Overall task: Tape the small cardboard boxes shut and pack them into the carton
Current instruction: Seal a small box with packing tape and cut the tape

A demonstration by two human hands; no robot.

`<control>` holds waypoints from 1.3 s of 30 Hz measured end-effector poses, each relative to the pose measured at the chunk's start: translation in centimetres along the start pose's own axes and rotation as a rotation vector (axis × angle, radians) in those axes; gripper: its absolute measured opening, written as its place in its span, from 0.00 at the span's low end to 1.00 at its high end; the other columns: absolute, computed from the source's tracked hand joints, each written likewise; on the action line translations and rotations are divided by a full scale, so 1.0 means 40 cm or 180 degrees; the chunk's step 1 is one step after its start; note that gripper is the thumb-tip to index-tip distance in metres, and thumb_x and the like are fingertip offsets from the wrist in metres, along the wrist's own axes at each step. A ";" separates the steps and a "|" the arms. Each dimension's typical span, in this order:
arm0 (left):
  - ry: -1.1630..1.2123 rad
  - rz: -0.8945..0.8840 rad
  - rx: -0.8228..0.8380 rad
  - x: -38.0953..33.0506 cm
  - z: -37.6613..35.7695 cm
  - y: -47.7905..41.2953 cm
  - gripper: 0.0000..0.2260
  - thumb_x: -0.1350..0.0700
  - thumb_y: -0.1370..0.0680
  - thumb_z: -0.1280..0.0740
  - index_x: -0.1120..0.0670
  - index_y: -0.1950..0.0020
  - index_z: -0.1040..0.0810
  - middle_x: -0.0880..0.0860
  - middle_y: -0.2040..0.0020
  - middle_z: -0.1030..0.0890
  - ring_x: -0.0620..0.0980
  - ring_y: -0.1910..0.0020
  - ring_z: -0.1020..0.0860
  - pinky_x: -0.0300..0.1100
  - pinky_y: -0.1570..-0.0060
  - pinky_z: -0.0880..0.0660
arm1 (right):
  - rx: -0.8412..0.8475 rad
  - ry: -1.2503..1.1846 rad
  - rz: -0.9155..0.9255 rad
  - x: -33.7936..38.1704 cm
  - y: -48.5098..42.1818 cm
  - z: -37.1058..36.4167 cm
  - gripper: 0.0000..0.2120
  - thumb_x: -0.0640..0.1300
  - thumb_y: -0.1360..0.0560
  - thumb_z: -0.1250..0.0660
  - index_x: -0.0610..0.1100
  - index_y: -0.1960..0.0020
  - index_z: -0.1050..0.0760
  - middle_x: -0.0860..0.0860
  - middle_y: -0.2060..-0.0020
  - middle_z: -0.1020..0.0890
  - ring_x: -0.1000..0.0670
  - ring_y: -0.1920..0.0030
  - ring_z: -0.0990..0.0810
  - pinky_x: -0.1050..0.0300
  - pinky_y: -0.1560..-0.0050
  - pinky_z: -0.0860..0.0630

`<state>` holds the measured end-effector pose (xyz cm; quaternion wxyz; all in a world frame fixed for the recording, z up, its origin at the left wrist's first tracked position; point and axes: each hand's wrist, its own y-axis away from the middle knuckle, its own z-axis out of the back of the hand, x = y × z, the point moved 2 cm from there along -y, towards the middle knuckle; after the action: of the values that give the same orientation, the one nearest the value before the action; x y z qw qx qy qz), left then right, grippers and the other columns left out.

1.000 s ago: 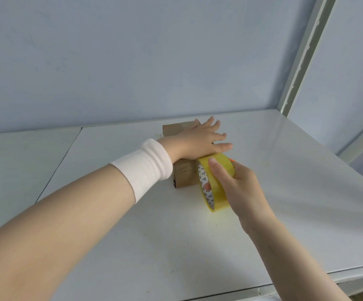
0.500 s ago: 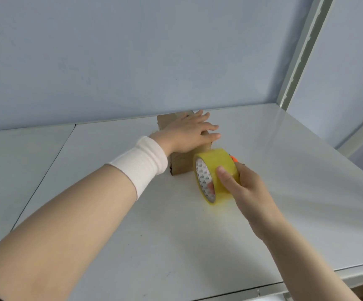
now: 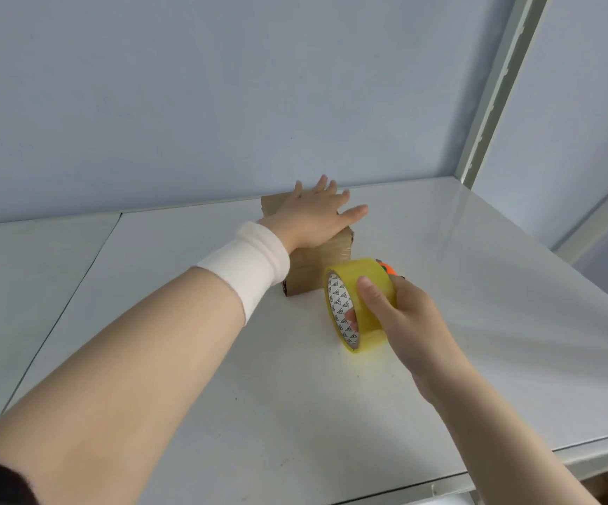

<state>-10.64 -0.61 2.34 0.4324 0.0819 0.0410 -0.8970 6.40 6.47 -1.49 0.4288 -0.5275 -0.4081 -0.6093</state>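
Her left hand (image 3: 313, 216) lies flat, fingers straight, on the small cardboard box (image 3: 317, 271) near the table's (image 3: 477, 286) back edge; her right hand (image 3: 400, 315) grips the tape roll (image 3: 358, 304), fingers curled round it.

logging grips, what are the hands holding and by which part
Right hand grips the tape roll, thumb on its band, finger in the core; left hand presses the box.

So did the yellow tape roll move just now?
Yes. The yellow tape roll has pulled away from the small cardboard box, toward the person.
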 end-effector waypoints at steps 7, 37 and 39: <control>0.1405 0.0384 -0.1522 -0.043 -0.014 0.241 0.14 0.46 0.23 0.37 0.54 0.62 0.26 0.47 0.67 0.24 0.45 0.66 0.26 0.41 0.62 0.31 | 0.0060 0.0219 -0.0117 0.003 -0.008 0.009 0.12 0.52 0.23 0.37 0.43 0.56 0.23 0.41 0.56 0.17 0.49 0.61 0.22 0.56 0.59 0.28; 0.4653 0.2093 -0.0815 -0.029 -0.118 0.216 0.04 0.57 0.25 0.31 0.57 0.57 0.20 0.55 0.59 0.18 0.52 0.59 0.19 0.46 0.51 0.21 | 0.0163 0.0083 0.0645 0.012 -0.217 0.118 0.11 0.34 0.31 0.28 0.48 0.58 0.26 0.50 0.60 0.22 0.47 0.63 0.22 0.57 0.63 0.24; 0.4713 0.2103 -0.0862 -0.025 -0.120 0.217 0.04 0.58 0.25 0.31 0.57 0.57 0.21 0.56 0.59 0.18 0.52 0.60 0.19 0.45 0.54 0.21 | 0.0476 0.0453 0.1184 0.058 -0.205 0.105 0.11 0.35 0.30 0.28 0.49 0.56 0.24 0.52 0.58 0.21 0.50 0.61 0.22 0.65 0.63 0.26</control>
<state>-2.71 -4.53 -2.24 0.5413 0.6074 0.3974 -0.4245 -0.36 12.72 0.89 0.5995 -0.5161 -0.3165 -0.5235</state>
